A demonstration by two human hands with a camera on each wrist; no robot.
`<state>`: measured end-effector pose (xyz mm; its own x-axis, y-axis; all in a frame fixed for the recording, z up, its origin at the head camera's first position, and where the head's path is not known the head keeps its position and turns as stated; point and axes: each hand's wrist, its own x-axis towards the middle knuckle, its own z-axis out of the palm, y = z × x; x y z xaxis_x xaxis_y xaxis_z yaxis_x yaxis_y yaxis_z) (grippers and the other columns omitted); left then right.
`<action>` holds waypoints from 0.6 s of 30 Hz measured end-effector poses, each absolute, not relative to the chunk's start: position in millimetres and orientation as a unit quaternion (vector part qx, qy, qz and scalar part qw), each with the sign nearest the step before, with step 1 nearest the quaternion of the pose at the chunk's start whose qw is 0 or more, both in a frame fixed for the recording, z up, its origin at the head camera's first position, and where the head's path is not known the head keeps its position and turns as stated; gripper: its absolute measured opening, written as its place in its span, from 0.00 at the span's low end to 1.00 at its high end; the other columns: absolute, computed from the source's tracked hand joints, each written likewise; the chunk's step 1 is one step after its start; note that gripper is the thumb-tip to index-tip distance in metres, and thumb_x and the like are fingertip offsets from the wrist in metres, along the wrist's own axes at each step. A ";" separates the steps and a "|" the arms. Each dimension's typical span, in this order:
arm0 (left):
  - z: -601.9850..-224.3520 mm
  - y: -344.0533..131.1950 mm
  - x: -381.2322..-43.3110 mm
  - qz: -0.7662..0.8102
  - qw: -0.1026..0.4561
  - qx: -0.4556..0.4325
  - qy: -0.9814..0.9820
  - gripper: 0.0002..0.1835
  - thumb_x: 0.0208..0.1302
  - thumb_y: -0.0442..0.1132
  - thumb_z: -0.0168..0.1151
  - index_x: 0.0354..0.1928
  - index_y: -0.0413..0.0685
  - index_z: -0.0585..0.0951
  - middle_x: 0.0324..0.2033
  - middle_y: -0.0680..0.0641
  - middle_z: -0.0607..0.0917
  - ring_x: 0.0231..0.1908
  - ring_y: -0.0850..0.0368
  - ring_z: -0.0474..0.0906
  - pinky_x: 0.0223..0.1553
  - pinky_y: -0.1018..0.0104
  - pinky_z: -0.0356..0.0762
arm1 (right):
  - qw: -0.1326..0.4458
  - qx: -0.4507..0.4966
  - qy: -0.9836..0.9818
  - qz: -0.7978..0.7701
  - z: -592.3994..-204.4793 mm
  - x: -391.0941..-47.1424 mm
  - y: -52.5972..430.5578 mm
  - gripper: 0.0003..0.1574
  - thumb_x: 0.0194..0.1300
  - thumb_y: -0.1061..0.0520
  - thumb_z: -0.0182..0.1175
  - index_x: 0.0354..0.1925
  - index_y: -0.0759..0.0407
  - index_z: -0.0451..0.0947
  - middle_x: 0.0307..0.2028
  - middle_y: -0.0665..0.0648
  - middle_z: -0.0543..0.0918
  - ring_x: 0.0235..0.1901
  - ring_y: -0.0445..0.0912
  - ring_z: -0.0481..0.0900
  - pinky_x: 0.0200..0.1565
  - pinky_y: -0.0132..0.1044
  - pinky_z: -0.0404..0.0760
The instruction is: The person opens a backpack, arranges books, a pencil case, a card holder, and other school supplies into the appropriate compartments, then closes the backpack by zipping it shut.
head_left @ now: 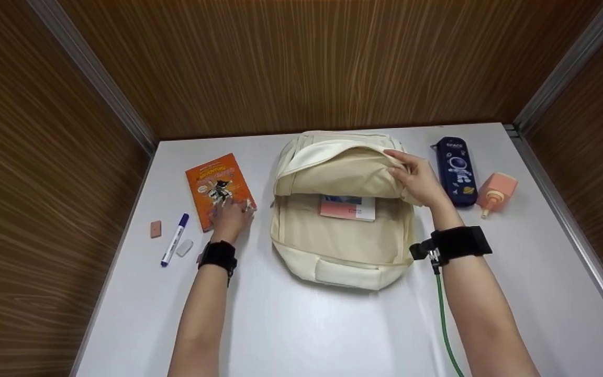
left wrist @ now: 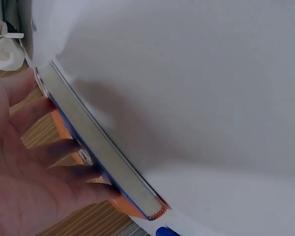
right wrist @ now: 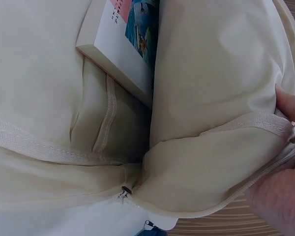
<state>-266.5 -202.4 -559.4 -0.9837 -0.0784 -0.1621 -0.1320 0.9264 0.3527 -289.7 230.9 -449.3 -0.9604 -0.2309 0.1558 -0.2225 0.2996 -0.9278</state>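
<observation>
An orange book (head_left: 210,180) with a cartoon cover lies on the table at the left. My left hand (head_left: 230,220) rests on its near end, and in the left wrist view the fingers (left wrist: 83,191) spread over the cover by the page edges. A cream backpack (head_left: 333,246) lies unzipped in the middle. With my right hand (head_left: 421,180) I pinch the edge of its raised front flap (head_left: 343,170), thumb inside the opening. Inside the backpack is a white and pink book (head_left: 354,208) with a blue picture, partly hidden under the flap.
Left of the orange book lie a pinkish eraser (head_left: 155,229), a blue-capped marker (head_left: 175,240) and a small white item (head_left: 184,247). On the right are a navy space pencil case (head_left: 456,170) and a peach bottle (head_left: 499,189). Wood-grain panels (head_left: 301,68) enclose the table.
</observation>
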 end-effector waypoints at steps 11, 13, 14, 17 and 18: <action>-555.8 -191.6 -238.5 0.189 0.017 -0.060 0.980 0.15 0.67 0.47 0.64 0.35 0.42 0.88 0.40 0.37 0.83 0.43 0.38 0.80 0.41 0.40 0.76 | 0.012 -0.137 0.799 -0.585 -455.4 -287.9 235.2 0.27 0.66 0.73 0.57 0.64 0.71 0.70 0.59 0.70 0.74 0.51 0.45 0.71 0.53 0.27 0.68; -555.9 -193.3 -237.2 0.194 -0.001 -0.085 0.977 0.15 0.67 0.47 0.63 0.39 0.40 0.86 0.41 0.35 0.82 0.44 0.36 0.79 0.43 0.39 0.74 | 0.008 -0.136 0.800 -0.585 -455.9 -287.5 235.2 0.27 0.66 0.72 0.57 0.63 0.71 0.70 0.59 0.70 0.74 0.51 0.46 0.71 0.53 0.27 0.68; -556.1 -195.3 -237.0 0.193 -0.010 -0.099 0.976 0.16 0.67 0.47 0.62 0.43 0.39 0.86 0.43 0.34 0.81 0.46 0.35 0.78 0.45 0.37 0.73 | 0.006 -0.136 0.800 -0.584 -456.0 -287.5 235.0 0.27 0.66 0.72 0.57 0.63 0.71 0.70 0.59 0.70 0.73 0.51 0.46 0.71 0.53 0.27 0.68; -558.5 -204.2 -237.4 0.175 -0.023 -0.139 0.974 0.23 0.69 0.49 0.61 0.55 0.37 0.80 0.48 0.29 0.77 0.51 0.30 0.72 0.50 0.34 0.67 | 0.006 -0.135 0.801 -0.584 -456.2 -287.2 234.8 0.27 0.66 0.72 0.57 0.63 0.71 0.70 0.59 0.70 0.74 0.51 0.46 0.71 0.53 0.27 0.68; -559.4 -207.5 -237.5 0.169 -0.020 -0.156 0.973 0.26 0.69 0.51 0.60 0.57 0.37 0.78 0.50 0.27 0.76 0.52 0.29 0.71 0.52 0.33 0.65 | 0.007 -0.134 0.801 -0.584 -456.2 -286.8 234.9 0.27 0.66 0.72 0.57 0.63 0.71 0.70 0.59 0.70 0.74 0.51 0.46 0.71 0.53 0.27 0.68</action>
<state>-237.5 -207.5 -559.4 -0.9505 -0.3103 -0.0146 -0.2970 0.8941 0.3351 -286.8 234.9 -456.2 -0.9639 -0.2226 0.1461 -0.2072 0.2823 -0.9367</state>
